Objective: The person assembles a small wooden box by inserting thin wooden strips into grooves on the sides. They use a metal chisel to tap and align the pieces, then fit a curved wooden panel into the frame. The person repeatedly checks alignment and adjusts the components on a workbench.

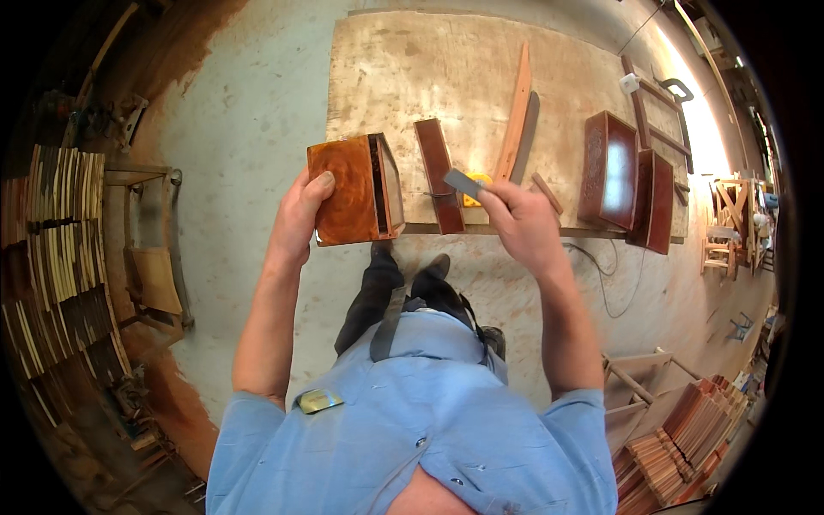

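The left hand (297, 213) grips a glossy, swirl-grained wooden box (350, 196); the right hand (524, 225) clasps a flat grey strip (462, 183).

Both bare forearms are stretched far and angled slightly inward. Left hand (297, 210) is held at left, clamped in a grip, thumb (324, 185) laid on top, the rest partly hidden. Right hand (524, 225) is held at right, turned leftward, fingers (512, 192) curled shut. Hands are held well apart.

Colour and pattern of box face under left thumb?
Box face: glossy orange-brown, darker swirling grain; best in head view.
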Demonstrator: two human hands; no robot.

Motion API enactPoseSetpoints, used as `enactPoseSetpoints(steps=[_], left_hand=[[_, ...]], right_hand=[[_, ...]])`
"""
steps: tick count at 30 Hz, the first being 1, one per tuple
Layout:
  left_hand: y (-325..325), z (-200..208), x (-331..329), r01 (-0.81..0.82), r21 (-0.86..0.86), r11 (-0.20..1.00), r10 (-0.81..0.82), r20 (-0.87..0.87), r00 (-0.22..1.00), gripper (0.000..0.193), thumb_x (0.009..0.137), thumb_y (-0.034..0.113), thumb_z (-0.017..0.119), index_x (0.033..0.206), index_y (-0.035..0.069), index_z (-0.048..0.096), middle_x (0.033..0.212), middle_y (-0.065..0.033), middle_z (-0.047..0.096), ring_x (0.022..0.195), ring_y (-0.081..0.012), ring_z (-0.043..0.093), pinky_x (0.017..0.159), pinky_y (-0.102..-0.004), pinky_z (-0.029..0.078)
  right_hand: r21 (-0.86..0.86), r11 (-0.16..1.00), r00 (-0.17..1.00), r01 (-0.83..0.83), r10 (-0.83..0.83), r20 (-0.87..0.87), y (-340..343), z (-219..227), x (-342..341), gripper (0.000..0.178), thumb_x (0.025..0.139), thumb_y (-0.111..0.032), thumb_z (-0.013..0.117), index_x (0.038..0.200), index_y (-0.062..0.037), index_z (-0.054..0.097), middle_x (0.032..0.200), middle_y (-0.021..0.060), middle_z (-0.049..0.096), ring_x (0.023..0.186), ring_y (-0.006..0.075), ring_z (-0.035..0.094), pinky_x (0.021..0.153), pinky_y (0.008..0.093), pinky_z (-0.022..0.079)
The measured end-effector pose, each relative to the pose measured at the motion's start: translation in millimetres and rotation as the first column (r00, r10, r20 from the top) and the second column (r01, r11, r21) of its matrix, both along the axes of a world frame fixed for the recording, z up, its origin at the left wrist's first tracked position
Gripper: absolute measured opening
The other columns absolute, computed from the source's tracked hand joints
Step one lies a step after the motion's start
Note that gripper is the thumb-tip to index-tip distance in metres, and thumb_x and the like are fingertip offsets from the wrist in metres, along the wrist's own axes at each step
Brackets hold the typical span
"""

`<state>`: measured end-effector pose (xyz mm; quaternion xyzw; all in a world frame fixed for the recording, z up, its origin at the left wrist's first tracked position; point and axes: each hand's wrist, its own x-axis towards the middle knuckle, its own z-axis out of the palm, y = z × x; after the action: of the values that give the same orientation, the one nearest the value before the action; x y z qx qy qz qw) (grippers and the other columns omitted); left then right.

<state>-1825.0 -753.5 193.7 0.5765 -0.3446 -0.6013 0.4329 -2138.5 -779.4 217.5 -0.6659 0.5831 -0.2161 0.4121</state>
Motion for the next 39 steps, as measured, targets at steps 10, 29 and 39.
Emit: enactPoseSetpoints(steps=[10, 29, 39], left_hand=[[0, -1, -1, -0.022, -0.008, 1.0, 0.022, -0.031, 0.999, 0.058, 0.097, 0.034, 0.055, 0.142, -0.001, 0.048, 0.135, -0.0096, 0.058, 0.123, -0.018, 0.054, 0.105, -0.0326, 0.042], [24, -19, 12, -0.209, 0.102, 0.972, 0.212, -0.017, 0.977, 0.049, 0.104, 0.035, 0.051, 0.142, 0.004, 0.049, 0.136, -0.006, 0.058, 0.125, -0.0176, 0.055, 0.104, -0.0342, 0.045], [35, 0, -2, -0.202, 0.104, 0.974, 0.2, 0.031, 0.979, 0.057, 0.1, 0.046, 0.055, 0.143, 0.01, 0.049, 0.135, -0.0052, 0.057, 0.117, -0.0196, 0.058, 0.098, -0.0369, 0.047]], right_hand=[[0.012, 0.993, 0.967, 0.121, -0.12, 0.225, 35, -19, -6, 0.017, 0.093, -0.006, 0.064, 0.108, 0.0009, 0.069, 0.078, 0.0144, 0.067, 0.07, 0.0241, 0.066, 0.065, 0.0328, 0.05], [0.025, 0.999, 0.999, -0.021, 0.02, 0.034, 126, -127, -36, 0.021, 0.093, -0.026, 0.062, 0.101, -0.0095, 0.07, 0.093, 0.0163, 0.071, 0.087, 0.0381, 0.067, 0.077, 0.0474, 0.053], [0.029, 0.986, 0.986, 0.164, -0.164, -0.02, 150, -157, -71, 0.02, 0.092, -0.026, 0.062, 0.101, -0.0111, 0.071, 0.093, 0.0158, 0.071, 0.087, 0.0377, 0.067, 0.077, 0.0473, 0.054]])
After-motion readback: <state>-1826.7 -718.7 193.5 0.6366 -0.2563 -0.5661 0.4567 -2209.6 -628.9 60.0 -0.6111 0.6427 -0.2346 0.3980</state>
